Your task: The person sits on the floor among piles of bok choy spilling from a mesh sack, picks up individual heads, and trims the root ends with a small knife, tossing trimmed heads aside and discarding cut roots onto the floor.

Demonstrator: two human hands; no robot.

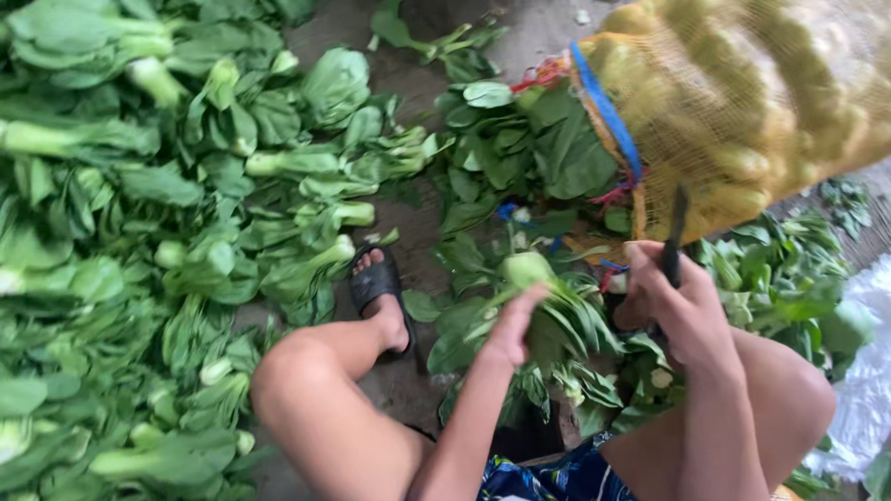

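Green, glossy bok choy heads with pale stems [115,245] carpet the concrete floor [411,372] at left. Beside a black sandal [375,284], the left hand [514,328] closes its fingers round a leafy bok choy bunch [543,301], stem end up, leaves trailing toward the knees. Just right, the right hand [673,306] grips a dark knife [674,235] upright, close to the stem. Behind sits a yellow mesh sack of potatoes [759,86].

Bok choy head [532,277]: pale green cut base tilted up-left, dark leaves trailing down-right, held above the trimmed pile between the knees. Knife [673,239]: dark blade, upright, point up, beside the yellow mesh sack.
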